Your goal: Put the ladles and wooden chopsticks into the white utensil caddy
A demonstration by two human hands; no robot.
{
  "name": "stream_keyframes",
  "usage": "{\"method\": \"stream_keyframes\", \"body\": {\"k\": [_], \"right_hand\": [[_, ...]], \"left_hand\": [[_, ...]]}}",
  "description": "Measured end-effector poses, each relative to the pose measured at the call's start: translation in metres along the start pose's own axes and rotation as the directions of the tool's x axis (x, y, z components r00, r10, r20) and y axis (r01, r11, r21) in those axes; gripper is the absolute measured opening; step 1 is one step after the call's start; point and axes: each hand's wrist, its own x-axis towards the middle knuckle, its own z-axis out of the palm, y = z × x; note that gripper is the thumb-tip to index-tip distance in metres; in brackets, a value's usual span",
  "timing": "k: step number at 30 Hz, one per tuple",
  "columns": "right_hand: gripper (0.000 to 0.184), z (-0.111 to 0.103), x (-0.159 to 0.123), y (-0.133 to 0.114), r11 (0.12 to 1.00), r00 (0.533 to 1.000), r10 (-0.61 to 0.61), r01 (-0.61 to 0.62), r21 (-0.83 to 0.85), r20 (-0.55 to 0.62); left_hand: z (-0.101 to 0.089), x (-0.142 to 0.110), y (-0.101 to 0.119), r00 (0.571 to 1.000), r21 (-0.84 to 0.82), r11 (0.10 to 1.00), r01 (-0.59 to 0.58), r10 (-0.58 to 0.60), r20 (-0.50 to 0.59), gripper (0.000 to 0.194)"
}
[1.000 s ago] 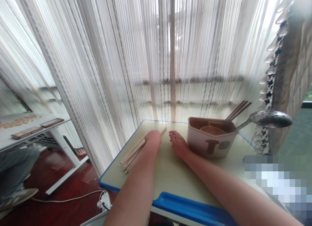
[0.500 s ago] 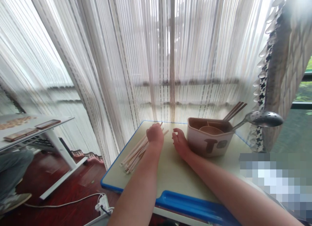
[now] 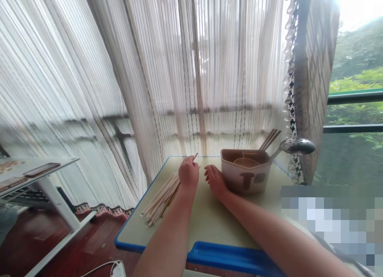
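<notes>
My left hand (image 3: 188,173) is closed around wooden chopsticks (image 3: 160,197); one tip sticks out past my fingers toward the curtain. The rest of the pile of several chopsticks lies on the pale table (image 3: 209,217) to the left of my forearm. My right hand (image 3: 214,179) rests on the table beside the left one, fingers curled loosely and apart, holding nothing, just left of a pinkish utensil holder (image 3: 247,175).
The holder contains a wooden spoon, chopsticks (image 3: 269,139) and a metal skimmer ladle (image 3: 295,146). Sheer striped curtains (image 3: 167,77) hang behind the table. A blue tray edge (image 3: 233,258) runs along the near side. A white desk (image 3: 36,173) stands left.
The camera has swung right and up. My left hand has lifted slightly with chopsticks pinched in it; my right hand has stayed beside the holder.
</notes>
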Motion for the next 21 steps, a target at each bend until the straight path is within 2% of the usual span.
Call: {"method": "stream_keyframes", "body": {"k": [9,13,17,21], "right_hand": [[0.030,0.003,0.004,0.005,0.995,0.996,0.086,-0.085,0.061,-0.019],[0.028,0.004,0.006,0.004,0.990,0.994,0.109,-0.108,0.087,-0.007],[0.029,0.006,0.008,0.003,0.984,0.990,0.138,-0.138,0.114,0.012],[0.030,0.007,0.009,0.004,0.975,0.985,0.173,-0.175,0.134,0.027]], "left_hand": [[-0.002,-0.003,0.006,0.999,0.020,0.999,0.033,-0.033,-0.002,0.023],[-0.001,-0.004,0.006,0.998,0.038,0.998,0.042,-0.044,0.036,0.014],[0.002,0.000,0.000,0.987,0.017,0.998,0.055,-0.057,0.151,0.011],[0.002,0.005,-0.007,0.941,-0.006,0.994,0.107,-0.100,0.324,0.012]]}}
